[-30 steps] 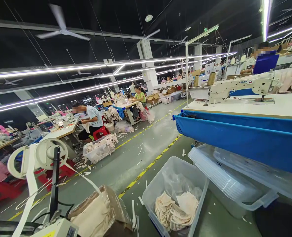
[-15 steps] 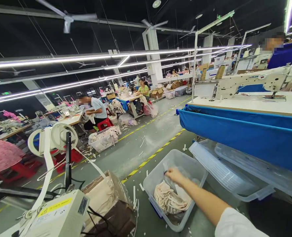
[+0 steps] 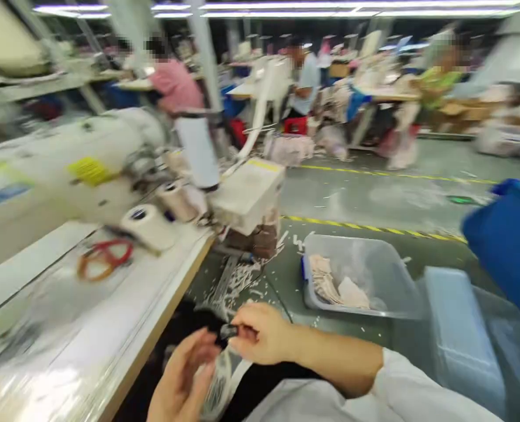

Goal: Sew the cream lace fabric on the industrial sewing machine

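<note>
My right hand (image 3: 264, 335) is closed in a pinch around a small dark object (image 3: 228, 332), too blurred to name. It is held low in front of me, above my lap. Close on its left, my left hand (image 3: 184, 375) is open, with fingers curved and apart from the thumb, facing the dark object. Just below both hands lies a clear, rounded plastic thing (image 3: 218, 388), partly covered by my left fingers. Farther out on the floor stands a clear plastic bin (image 3: 374, 264) with pale fabric pieces (image 3: 323, 278) inside.
At left is a sewing table (image 3: 154, 316) bearing orange-red scissors (image 3: 105, 258), a white thread cone (image 3: 149, 227) and a sewing machine (image 3: 79, 152). Clear lids (image 3: 462, 328) and a blue cloth trough (image 3: 506, 246) are at right. Co-workers sit at machines behind. Scraps litter the floor.
My right hand has moved out of the clear bin and back toward my body. My left hand has come into view. The camera has turned left and down.
</note>
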Motion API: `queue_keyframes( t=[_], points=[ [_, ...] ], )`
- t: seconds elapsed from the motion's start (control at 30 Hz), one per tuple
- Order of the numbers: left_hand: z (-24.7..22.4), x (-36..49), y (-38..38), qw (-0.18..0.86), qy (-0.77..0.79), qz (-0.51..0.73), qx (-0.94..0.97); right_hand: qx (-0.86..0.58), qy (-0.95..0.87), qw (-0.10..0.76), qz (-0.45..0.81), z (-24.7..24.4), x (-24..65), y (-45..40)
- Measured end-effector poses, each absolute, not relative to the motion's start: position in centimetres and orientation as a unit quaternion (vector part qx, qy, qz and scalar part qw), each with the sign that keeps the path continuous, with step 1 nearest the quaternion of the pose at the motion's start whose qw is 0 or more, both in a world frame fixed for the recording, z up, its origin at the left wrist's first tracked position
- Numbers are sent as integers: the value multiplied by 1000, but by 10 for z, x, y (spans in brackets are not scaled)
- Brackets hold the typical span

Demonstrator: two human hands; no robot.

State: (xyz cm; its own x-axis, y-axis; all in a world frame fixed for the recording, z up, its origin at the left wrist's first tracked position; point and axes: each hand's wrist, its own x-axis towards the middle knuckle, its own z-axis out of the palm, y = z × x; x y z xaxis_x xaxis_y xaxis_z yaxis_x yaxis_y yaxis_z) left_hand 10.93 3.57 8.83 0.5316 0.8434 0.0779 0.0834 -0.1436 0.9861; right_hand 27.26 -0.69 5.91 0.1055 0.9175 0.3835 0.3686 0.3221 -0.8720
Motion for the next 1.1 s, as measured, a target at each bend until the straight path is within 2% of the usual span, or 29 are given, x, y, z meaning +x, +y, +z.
queue_keyframes(
  t=[0.13, 0.33, 0.47, 0.67, 0.73, 0.93, 1.1],
  points=[
    [76, 75, 10, 523, 319, 389, 688, -445, -692, 536, 189, 68, 250, -22],
    [78, 67, 7, 489, 292, 453, 686, -430, -728, 513, 150, 61, 223, -30],
    [69, 63, 8, 515, 290, 447, 672, -445, -743, 481, 138, 58, 222, -26],
    [63, 67, 14, 561, 289, 424, 650, -441, -751, 489, 53, 54, 227, -25],
    [62, 68, 16, 548, 280, 436, 657, -453, -762, 459, 52, 53, 229, -25],
    [46, 57, 14, 548, 317, 406, 659, -480, -811, 299, 152, 56, 242, -22],
    [35, 50, 11, 558, 321, 395, 655, -445, -830, 305, 141, 64, 245, -19]
  ],
)
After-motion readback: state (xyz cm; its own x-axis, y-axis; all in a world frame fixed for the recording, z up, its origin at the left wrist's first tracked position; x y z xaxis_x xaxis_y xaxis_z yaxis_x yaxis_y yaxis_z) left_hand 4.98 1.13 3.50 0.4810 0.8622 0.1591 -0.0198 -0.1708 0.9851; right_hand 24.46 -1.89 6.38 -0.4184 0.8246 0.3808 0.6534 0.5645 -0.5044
